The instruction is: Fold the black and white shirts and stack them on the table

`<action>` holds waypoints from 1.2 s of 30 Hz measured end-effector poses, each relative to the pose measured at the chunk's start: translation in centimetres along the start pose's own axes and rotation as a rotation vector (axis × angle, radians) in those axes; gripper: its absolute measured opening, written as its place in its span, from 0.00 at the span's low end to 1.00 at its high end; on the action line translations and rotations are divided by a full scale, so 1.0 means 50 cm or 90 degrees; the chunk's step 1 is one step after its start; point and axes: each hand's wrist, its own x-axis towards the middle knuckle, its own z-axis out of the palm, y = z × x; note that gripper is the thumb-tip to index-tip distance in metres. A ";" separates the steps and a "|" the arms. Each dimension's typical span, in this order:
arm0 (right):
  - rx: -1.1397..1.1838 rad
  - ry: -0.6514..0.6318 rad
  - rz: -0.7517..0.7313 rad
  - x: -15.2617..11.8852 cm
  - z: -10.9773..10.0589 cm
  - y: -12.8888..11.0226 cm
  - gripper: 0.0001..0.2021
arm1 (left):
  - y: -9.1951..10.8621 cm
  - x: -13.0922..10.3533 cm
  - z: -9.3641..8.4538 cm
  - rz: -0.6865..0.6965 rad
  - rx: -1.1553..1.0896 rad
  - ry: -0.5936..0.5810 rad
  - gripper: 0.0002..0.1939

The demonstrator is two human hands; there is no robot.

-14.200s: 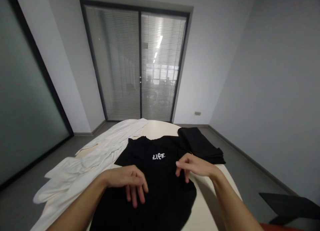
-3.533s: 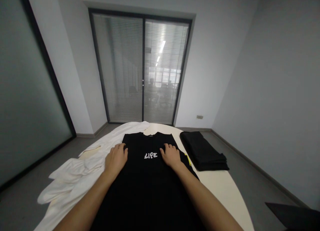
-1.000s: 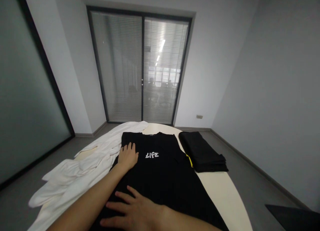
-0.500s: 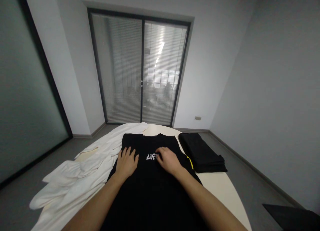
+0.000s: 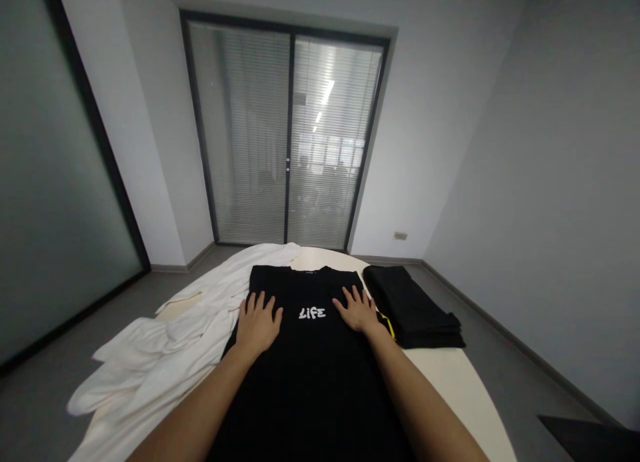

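The right hand (image 5: 357,313) has slid off the white lettering (image 5: 312,313) toward the shirt's right side. The smooth, matte black T-shirt (image 5: 310,382) lies flat on the curved-edged table (image 5: 450,369), between rumpled white cloth (image 5: 145,355) and folded black cloth (image 5: 410,309), collar and long axis pointing away from the person. Right and left hand (image 5: 256,325) rest palm-down, fingers spread wide, forearms reaching forward.

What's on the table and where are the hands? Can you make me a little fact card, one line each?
Black T-shirt: spread out, neckline at the far end
White lettering: on the chest, between the hands
Left hand: palm down on the shirt, fingers spread
Right hand: the same, across the lettering
White fabric: rumpled, at left
Black fabric: folded, at right
Table: cream, curved edge
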 end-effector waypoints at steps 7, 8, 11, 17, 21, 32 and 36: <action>0.018 0.067 0.017 -0.005 0.001 0.000 0.37 | -0.034 0.020 -0.008 -0.077 -0.077 0.052 0.25; 0.018 0.088 0.007 -0.009 -0.001 -0.002 0.36 | -0.041 0.025 -0.008 -0.087 -0.085 0.047 0.24; 0.028 0.138 -0.100 -0.025 -0.010 -0.011 0.31 | -0.061 0.038 -0.007 -0.100 -0.096 0.019 0.22; 0.052 0.031 -0.214 -0.049 -0.009 -0.015 0.33 | -0.084 0.048 -0.001 -0.077 -0.106 -0.013 0.20; 0.026 0.063 -0.219 -0.056 -0.015 -0.024 0.31 | -0.091 0.046 0.003 -0.059 -0.112 -0.021 0.24; 0.096 -0.029 -0.362 -0.065 -0.008 -0.047 0.32 | -0.077 0.029 -0.031 -0.116 -0.158 -0.061 0.32; 0.105 -0.030 -0.358 -0.064 -0.007 -0.044 0.32 | -0.085 0.028 -0.048 -0.123 -0.138 -0.118 0.27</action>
